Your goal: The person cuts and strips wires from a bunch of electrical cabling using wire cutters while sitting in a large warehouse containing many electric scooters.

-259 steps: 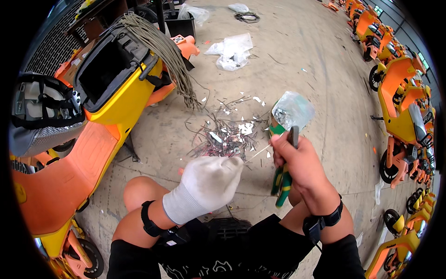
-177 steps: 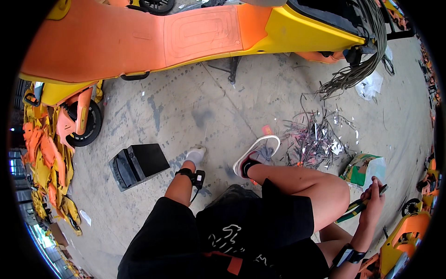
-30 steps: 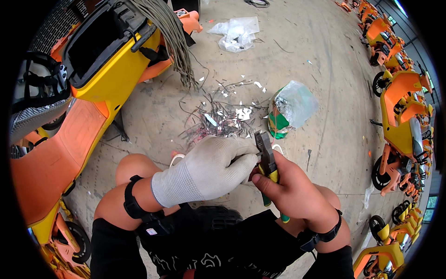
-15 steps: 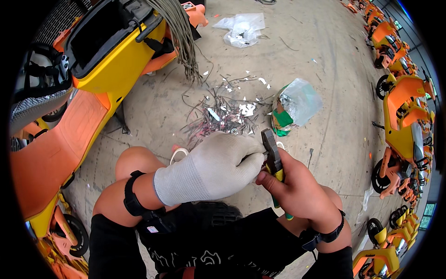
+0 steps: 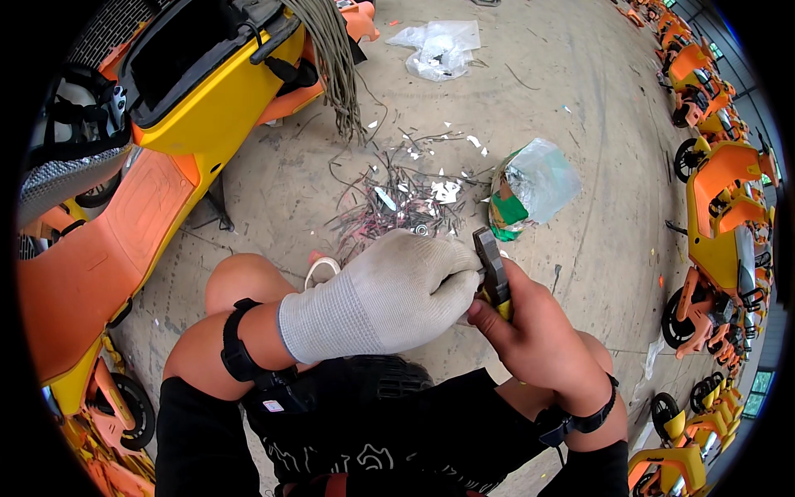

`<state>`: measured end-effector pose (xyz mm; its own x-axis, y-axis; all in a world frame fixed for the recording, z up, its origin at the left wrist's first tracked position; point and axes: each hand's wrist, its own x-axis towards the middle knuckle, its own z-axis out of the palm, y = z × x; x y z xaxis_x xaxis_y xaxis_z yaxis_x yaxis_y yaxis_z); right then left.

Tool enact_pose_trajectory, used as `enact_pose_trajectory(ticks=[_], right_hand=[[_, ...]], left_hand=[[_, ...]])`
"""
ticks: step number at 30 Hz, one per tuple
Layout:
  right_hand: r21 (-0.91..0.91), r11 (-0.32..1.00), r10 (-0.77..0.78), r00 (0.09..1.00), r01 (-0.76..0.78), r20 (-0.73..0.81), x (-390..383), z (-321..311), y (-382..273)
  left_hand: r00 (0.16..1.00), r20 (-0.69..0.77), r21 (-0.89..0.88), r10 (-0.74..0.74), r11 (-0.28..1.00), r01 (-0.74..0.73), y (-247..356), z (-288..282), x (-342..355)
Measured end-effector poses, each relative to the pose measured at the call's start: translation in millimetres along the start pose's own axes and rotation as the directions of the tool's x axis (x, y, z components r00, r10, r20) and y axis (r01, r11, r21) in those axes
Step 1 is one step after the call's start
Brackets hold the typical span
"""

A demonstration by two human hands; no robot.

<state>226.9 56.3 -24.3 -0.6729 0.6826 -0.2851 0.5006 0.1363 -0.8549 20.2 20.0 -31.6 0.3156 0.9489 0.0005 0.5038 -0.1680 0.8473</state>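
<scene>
A pair of pliers (image 5: pixel 493 269) with dark metal jaws and yellow-and-green handles is held in my bare right hand (image 5: pixel 548 341), its jaws upward and its handles mostly covered by the palm. Against the side of the jaws presses my left hand (image 5: pixel 385 290), in a pale knit glove, with thumb and forefinger pinched together. Whatever lies in that pinch is too small or hidden to name. Beyond my hands, on the floor, spreads a pile of dark and reddish wire scraps (image 5: pixel 397 207) mixed with white fragments (image 5: pixel 445 192).
At the left stands a yellow-and-orange scooter (image 5: pixel 157 190), a bundle of grey cables (image 5: pixel 331 66) hanging from it. A clear plastic bag with green parts (image 5: pixel 542 182) sits right of the scraps; another plastic bag (image 5: pixel 443 50) lies farther off. Scooters (image 5: pixel 725 207) line the right side.
The pliers have turned slightly in my right hand, and the handle end that showed below the palm is now hidden. Both hands have shifted a little rightward and stay together.
</scene>
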Motion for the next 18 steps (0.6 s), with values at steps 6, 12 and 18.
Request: enact_pose_trajectory(ticks=[6, 12, 18], right_hand=[[-0.060, 0.997, 0.043, 0.999, -0.042, 0.005, 3, -3, -11], [-0.021, 0.997, 0.071, 0.997, -0.071, -0.010, 1, 0, -13], [0.067, 0.991, 0.112, 0.993, -0.113, 0.018, 0, 1, -17]], left_hand=[[0.988, 0.043, -0.087, -0.146, 0.985, 0.150, 8, -6, -1], [0.989, 0.048, -0.154, -0.141, 0.977, 0.147, 7, -7, -3], [0.970, 0.107, -0.209, -0.219, 0.949, 0.237, 13, -15, -4]])
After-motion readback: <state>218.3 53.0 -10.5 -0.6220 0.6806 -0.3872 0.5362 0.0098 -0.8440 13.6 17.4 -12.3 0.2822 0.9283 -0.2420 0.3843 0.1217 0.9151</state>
